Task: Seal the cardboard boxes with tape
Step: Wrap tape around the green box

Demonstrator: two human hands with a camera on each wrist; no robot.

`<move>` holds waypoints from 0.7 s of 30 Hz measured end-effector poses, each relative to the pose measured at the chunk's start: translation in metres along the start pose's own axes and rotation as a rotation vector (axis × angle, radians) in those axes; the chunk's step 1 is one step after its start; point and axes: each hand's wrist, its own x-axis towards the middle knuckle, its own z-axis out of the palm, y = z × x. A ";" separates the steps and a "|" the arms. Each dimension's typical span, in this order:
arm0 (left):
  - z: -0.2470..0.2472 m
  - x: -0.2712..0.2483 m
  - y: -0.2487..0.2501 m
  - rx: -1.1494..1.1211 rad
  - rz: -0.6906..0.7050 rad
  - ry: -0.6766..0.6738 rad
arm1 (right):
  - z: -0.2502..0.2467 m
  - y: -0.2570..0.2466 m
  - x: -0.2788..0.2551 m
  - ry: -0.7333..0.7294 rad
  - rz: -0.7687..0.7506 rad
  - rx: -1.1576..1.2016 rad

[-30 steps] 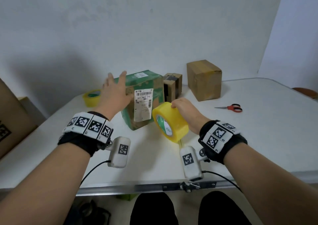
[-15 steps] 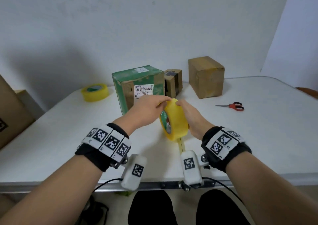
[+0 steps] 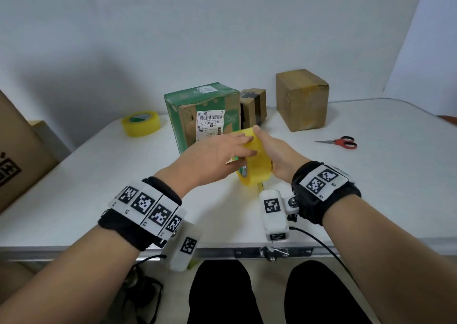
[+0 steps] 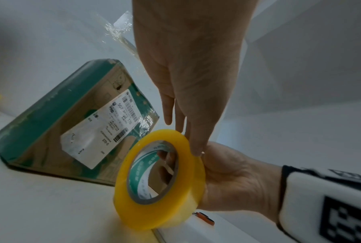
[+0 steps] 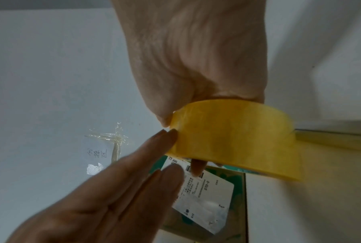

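Observation:
A yellow tape roll (image 3: 259,172) stands on edge on the white table (image 3: 99,187), in front of the green cardboard box (image 3: 202,101) with a white shipping label. My right hand (image 3: 274,150) grips the roll from the right, fingers reaching into its core. My left hand (image 3: 222,150) lies across the roll's top with straight fingers touching its outer band. In the left wrist view those fingers (image 4: 196,139) rest on the roll (image 4: 158,210), the box (image 4: 50,115) behind. The right wrist view shows my right hand (image 5: 196,57) on the roll (image 5: 237,139), left fingertips (image 5: 169,136) at its edge.
A second yellow tape roll (image 3: 141,123) lies flat at the back left. Behind the green box are a small dark-taped box (image 3: 254,105) and a brown taped box (image 3: 301,98). Red scissors (image 3: 342,142) lie at the right. A large carton (image 3: 14,155) stands left of the table.
My left hand came off the green box's top and moved onto the tape roll, its fingers now spread flat over the band. The right hand kept holding the roll.

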 end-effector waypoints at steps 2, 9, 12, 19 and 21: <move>0.003 0.000 -0.002 -0.076 -0.005 0.080 | -0.001 0.005 0.003 0.016 -0.014 -0.039; 0.011 0.013 0.016 -0.085 -0.132 0.211 | -0.003 0.008 0.009 0.044 -0.026 -0.088; 0.008 0.018 0.017 -0.221 -0.240 0.169 | -0.004 0.009 0.007 0.009 -0.069 -0.125; -0.007 0.013 -0.008 -0.541 -0.647 0.343 | 0.004 -0.001 -0.022 -0.268 -0.225 -0.243; -0.009 0.010 -0.015 -0.630 -0.704 0.382 | 0.007 -0.003 -0.022 -0.286 -0.232 -0.275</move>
